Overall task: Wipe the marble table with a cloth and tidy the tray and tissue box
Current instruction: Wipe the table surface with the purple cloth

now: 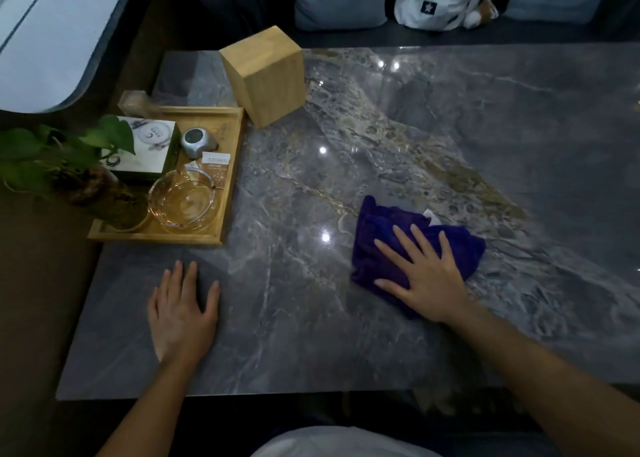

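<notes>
Hands, two, bare, both palm-down on the marble bench [398, 137]. Left hand [181, 312]: flat on bare stone near the front-left corner, fingers [190, 276] spread and extended, gripping nothing. Right hand [424, 276]: further in and to the right, pressed flat on the purple cloth [381, 248], fingers splayed over it, pinning rather than clutching it.

Cloth: bunched, lying mid-bench; most of its bulk shows ahead and to the left of the right hand.

Wooden tray [232, 179]: left edge of the bench, directly beyond the left hand, long axis running front to back. Holds a glass ashtray [183, 202], potted plant [69, 165], green-and-white box [145, 148], small silver gadget [198, 143] and a card.

Wooden tissue box [265, 75]: just past the tray's far right corner, set askew to the bench edge, opening not visible.

Judgement: wiping is in hand; unwiped stone lies chiefly beyond and right of the cloth. Tray and tissue box sit nearer the left hand, well apart from the right.
</notes>
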Demonstrator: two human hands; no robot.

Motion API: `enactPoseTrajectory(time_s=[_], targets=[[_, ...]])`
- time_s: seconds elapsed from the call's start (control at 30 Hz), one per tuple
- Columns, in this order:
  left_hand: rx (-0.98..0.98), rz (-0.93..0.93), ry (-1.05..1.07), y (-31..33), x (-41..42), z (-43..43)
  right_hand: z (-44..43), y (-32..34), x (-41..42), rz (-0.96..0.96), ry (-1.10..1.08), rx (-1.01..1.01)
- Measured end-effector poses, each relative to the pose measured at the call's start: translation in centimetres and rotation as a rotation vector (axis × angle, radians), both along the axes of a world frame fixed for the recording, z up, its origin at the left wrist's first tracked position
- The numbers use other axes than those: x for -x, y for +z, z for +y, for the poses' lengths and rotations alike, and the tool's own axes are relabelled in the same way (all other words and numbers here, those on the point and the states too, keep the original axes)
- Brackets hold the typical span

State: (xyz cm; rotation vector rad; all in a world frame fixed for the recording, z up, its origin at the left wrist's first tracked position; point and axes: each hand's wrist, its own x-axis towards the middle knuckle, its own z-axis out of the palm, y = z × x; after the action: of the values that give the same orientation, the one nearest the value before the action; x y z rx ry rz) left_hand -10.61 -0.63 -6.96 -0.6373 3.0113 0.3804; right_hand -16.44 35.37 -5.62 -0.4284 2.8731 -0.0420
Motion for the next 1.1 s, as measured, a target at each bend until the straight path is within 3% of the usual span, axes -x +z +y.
enactPoseTrajectory(time_s=[0.4, 0.53, 0.67, 0.73, 0.87, 0.93, 1.1], targets=[[0.009, -0.011, 0.011, 0.4, 0.2, 0.3, 0.6, -0.1, 0.2, 0.006, -0.011, 0.029], [-0.012, 0.076, 0.135, 1.5, 0.8, 2.3, 0.7, 0.1, 0.4, -0.021, -0.005, 0.053], [-0.153, 0.185, 0.074, 3.2, 2.4, 7.7, 1.3, 1.1, 1.2, -0.140, -0.047, 0.220], [-0.239, 0.231, -0.056, 4.1, 3.9, 10.8, 1.7, 2.0, 1.7, -0.073, -0.124, 0.358], [-0.484, 0.026, -0.141, 5.3, 7.7, 16.7, 2.9, 3.1, 3.7, 0.036, -0.321, 0.438], [-0.503, -0.108, -0.163, 5.3, 9.2, 18.9, 3.3, 3.7, 4.7, 0.033, -0.320, 0.419], [-0.570, -0.387, -0.233, 5.3, 9.8, 21.2, 2.3, 4.9, 6.9, 0.009, 0.133, 0.318]])
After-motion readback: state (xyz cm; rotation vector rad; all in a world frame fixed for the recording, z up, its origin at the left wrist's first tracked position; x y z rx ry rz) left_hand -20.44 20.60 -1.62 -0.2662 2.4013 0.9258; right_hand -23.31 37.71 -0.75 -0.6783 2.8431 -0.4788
